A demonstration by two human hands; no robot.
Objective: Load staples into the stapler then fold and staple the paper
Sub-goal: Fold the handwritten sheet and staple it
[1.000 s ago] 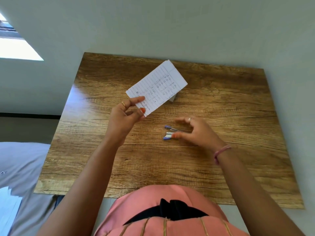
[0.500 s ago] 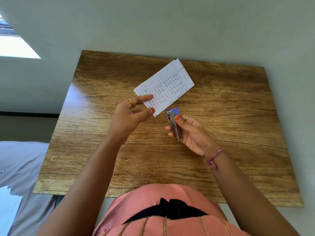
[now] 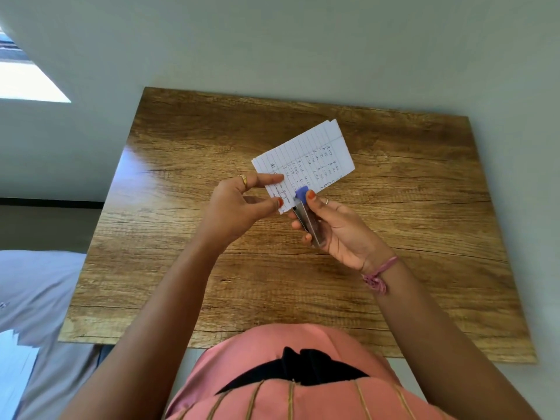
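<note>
Folded lined paper point(image 3: 306, 160) held above counter point(image 3: 424, 207) centre, nearer far edge. Left hand point(image 3: 239, 207) fingers pinch its near-left corner. Right hand point(image 3: 336, 228) fingers wrap stapler point(image 3: 307, 218), blue tip at paper's near edge.

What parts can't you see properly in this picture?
- Head view: the writing on the folded paper is too small to read.
- Head view: whether the stapler holds staples; the right hand wraps it.
- Head view: the paper's near corner, covered by the left hand.
</note>
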